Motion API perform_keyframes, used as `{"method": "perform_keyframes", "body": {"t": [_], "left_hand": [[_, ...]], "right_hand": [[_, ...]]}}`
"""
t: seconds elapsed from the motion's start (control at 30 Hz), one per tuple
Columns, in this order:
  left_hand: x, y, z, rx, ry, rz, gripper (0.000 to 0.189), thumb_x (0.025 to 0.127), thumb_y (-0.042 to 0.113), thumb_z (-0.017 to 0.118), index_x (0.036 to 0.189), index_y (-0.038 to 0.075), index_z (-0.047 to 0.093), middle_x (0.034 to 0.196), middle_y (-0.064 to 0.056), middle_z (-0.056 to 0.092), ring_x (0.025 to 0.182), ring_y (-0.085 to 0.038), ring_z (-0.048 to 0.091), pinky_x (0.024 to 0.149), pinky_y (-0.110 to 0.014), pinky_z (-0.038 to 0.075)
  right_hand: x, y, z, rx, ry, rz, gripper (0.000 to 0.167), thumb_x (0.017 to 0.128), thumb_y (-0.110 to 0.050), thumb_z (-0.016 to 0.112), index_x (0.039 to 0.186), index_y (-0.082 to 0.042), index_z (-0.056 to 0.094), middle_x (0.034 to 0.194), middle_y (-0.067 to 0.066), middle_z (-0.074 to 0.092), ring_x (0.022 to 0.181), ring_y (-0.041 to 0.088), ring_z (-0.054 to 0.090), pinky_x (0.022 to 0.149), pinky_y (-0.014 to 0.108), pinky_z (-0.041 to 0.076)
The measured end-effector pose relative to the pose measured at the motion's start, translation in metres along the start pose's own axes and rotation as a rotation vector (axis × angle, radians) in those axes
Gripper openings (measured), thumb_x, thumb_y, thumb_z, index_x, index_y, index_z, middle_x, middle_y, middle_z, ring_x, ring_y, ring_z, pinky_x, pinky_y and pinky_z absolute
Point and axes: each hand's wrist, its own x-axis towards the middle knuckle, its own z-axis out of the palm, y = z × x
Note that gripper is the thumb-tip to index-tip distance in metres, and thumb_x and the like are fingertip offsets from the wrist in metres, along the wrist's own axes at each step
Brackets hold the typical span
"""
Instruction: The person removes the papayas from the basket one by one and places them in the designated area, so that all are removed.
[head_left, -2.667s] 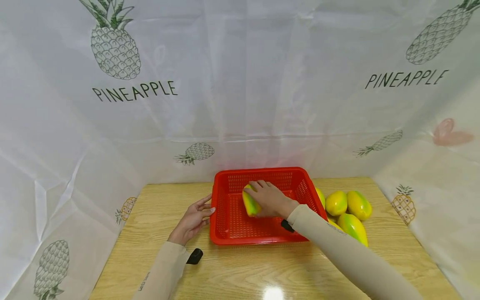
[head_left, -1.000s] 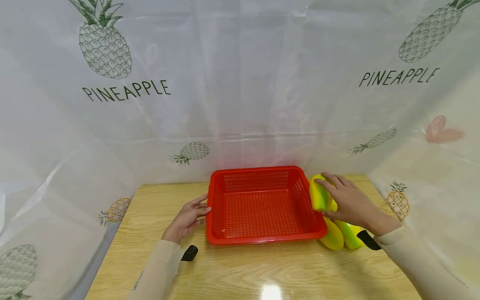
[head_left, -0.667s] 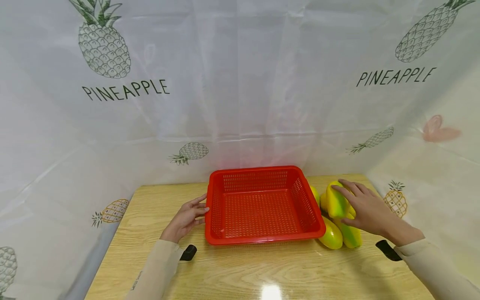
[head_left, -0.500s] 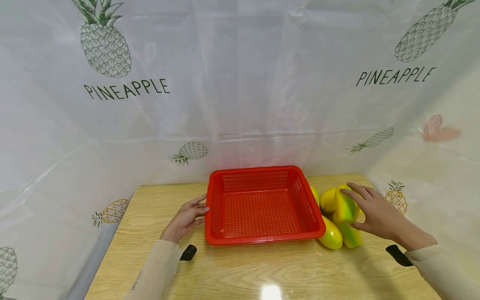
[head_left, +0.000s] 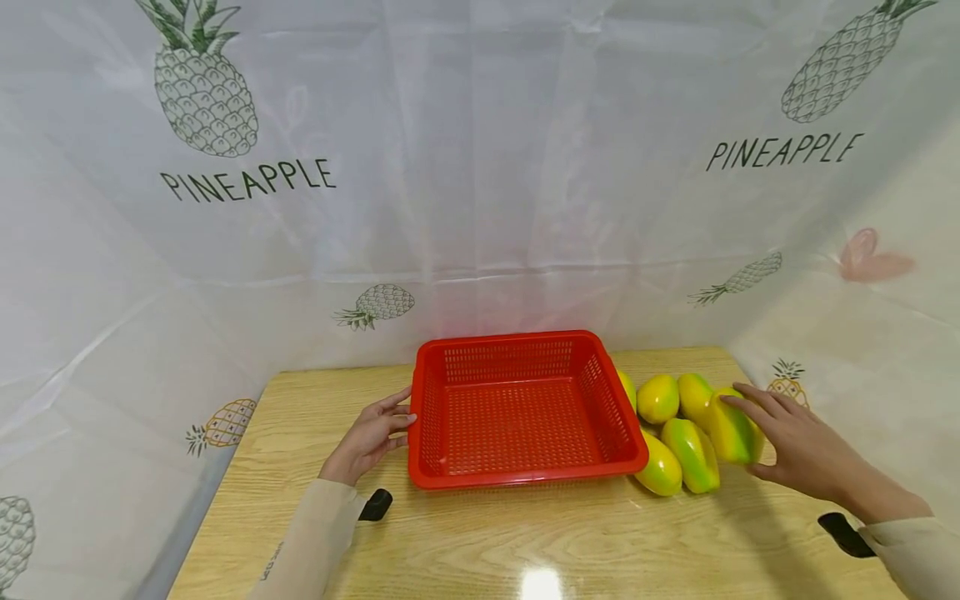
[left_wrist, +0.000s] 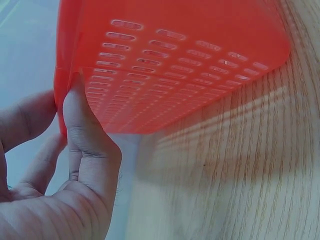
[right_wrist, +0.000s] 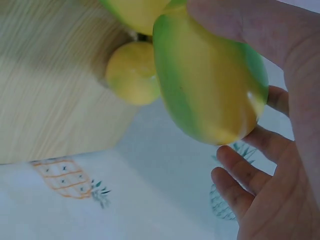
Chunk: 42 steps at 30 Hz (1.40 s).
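In the head view my left hand (head_left: pixel 375 433) is at the left end of a red perforated plastic basket (head_left: pixel 525 477). The left wrist view shows its thumb (left_wrist: pixel 82 117) on one side of the basket rim and fingers on the other, pinching it. At the right of the table, my right hand (head_left: pixel 810 450) grips a yellow-green mango (head_left: pixel 733 427) from its right side. Up close in the right wrist view, the thumb lies over this mango (right_wrist: pixel 210 75) and fingertips touch its far side. Whether the mango touches the table is unclear.
Several more mangoes, among them a front one (head_left: pixel 660 467), lie between the basket and my right hand. One mango (head_left: pixel 626 390) is partly hidden behind the basket's right wall. A white pineapple-print sheet (head_left: pixel 517 208) surrounds the wooden table (head_left: pixel 480 533).
My right hand has brought the mango out of the basket, over its right wall and past the other mangoes to the right. The left hand has stayed at the basket's left rim.
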Motion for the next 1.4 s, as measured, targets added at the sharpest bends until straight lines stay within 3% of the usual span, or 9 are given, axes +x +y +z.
{"method": "perform_keyframes", "body": {"t": [0.07, 0.2, 0.3, 0.4, 0.43, 0.53, 0.97, 1.27, 1.4], "left_hand": [[0.000, 0.000, 0.000, 0.000, 0.003, -0.001, 0.064, 0.106, 0.001, 0.059, 0.165, 0.010, 0.036, 0.132, -0.016, 0.055, 0.094, -0.015, 0.064, 0.077, -0.028, 0.058], [0.000, 0.000, 0.000, -0.005, 0.012, -0.003, 0.064, 0.106, 0.000, 0.059, 0.165, 0.009, 0.037, 0.130, -0.015, 0.056, 0.093, -0.015, 0.064, 0.076, -0.028, 0.058], [0.000, 0.000, 0.000, -0.008, 0.016, -0.004, 0.064, 0.105, 0.000, 0.059, 0.165, 0.009, 0.038, 0.127, -0.014, 0.057, 0.092, -0.015, 0.064, 0.075, -0.028, 0.058], [0.001, 0.000, 0.000, -0.009, 0.018, -0.004, 0.064, 0.105, 0.000, 0.059, 0.164, 0.008, 0.038, 0.127, -0.014, 0.057, 0.092, -0.015, 0.064, 0.075, -0.028, 0.058], [0.001, 0.000, 0.000, -0.009, 0.017, -0.004, 0.064, 0.105, 0.000, 0.059, 0.165, 0.008, 0.038, 0.127, -0.014, 0.057, 0.092, -0.015, 0.064, 0.075, -0.028, 0.058], [0.000, 0.000, 0.000, -0.008, 0.013, -0.003, 0.064, 0.105, 0.000, 0.059, 0.165, 0.009, 0.038, 0.127, -0.014, 0.057, 0.092, -0.015, 0.064, 0.075, -0.027, 0.058], [-0.001, 0.000, 0.000, -0.011, 0.005, 0.002, 0.064, 0.106, 0.000, 0.059, 0.165, 0.008, 0.037, 0.131, -0.016, 0.056, 0.094, -0.015, 0.064, 0.074, -0.026, 0.058], [-0.001, -0.001, 0.000, -0.026, -0.004, 0.008, 0.065, 0.106, -0.001, 0.058, 0.165, 0.008, 0.035, 0.130, -0.016, 0.057, 0.091, -0.014, 0.065, 0.072, -0.024, 0.058], [-0.001, -0.001, 0.000, -0.031, -0.012, 0.011, 0.065, 0.105, -0.001, 0.058, 0.166, 0.008, 0.035, 0.129, -0.016, 0.058, 0.090, -0.014, 0.065, 0.071, -0.024, 0.058]], "right_hand": [[-0.003, 0.003, 0.000, -0.009, 0.002, -0.006, 0.102, 0.085, -0.086, 0.036, 0.146, -0.006, 0.053, 0.151, 0.022, 0.047, 0.118, 0.047, 0.052, 0.086, 0.066, 0.047], [-0.008, 0.007, 0.003, -0.007, 0.006, -0.012, 0.101, 0.085, -0.086, 0.036, 0.146, -0.007, 0.054, 0.153, 0.018, 0.047, 0.117, 0.047, 0.053, 0.085, 0.065, 0.047], [-0.013, 0.009, 0.005, -0.003, 0.000, -0.012, 0.101, 0.077, -0.075, 0.078, 0.147, -0.007, 0.053, 0.155, 0.017, 0.046, 0.118, 0.048, 0.052, 0.091, 0.067, 0.044], [-0.017, 0.009, 0.008, -0.002, -0.014, -0.003, 0.111, 0.054, -0.034, 0.106, 0.147, -0.006, 0.053, 0.150, 0.021, 0.048, 0.118, 0.050, 0.052, 0.092, 0.069, 0.044], [-0.018, 0.009, 0.009, -0.003, -0.020, 0.000, 0.116, 0.046, -0.021, 0.106, 0.147, -0.006, 0.053, 0.150, 0.021, 0.048, 0.117, 0.050, 0.052, 0.091, 0.069, 0.045], [-0.021, 0.009, 0.014, -0.005, -0.030, 0.007, 0.116, 0.043, -0.014, 0.105, 0.147, -0.006, 0.054, 0.149, 0.021, 0.049, 0.116, 0.050, 0.053, 0.091, 0.070, 0.046], [-0.031, 0.010, 0.031, 0.017, -0.078, 0.013, 0.112, 0.046, -0.014, 0.105, 0.146, -0.006, 0.055, 0.164, 0.001, 0.038, 0.118, 0.042, 0.052, 0.081, 0.068, 0.050], [-0.036, 0.013, 0.044, 0.007, -0.067, 0.015, 0.113, 0.044, -0.014, 0.106, 0.145, -0.007, 0.056, 0.162, 0.000, 0.040, 0.119, 0.035, 0.050, 0.086, 0.057, 0.048], [-0.036, 0.014, 0.048, 0.036, -0.082, 0.023, 0.112, 0.046, -0.017, 0.106, 0.146, -0.007, 0.055, 0.159, 0.008, 0.044, 0.118, 0.039, 0.051, 0.087, 0.060, 0.046]]}}
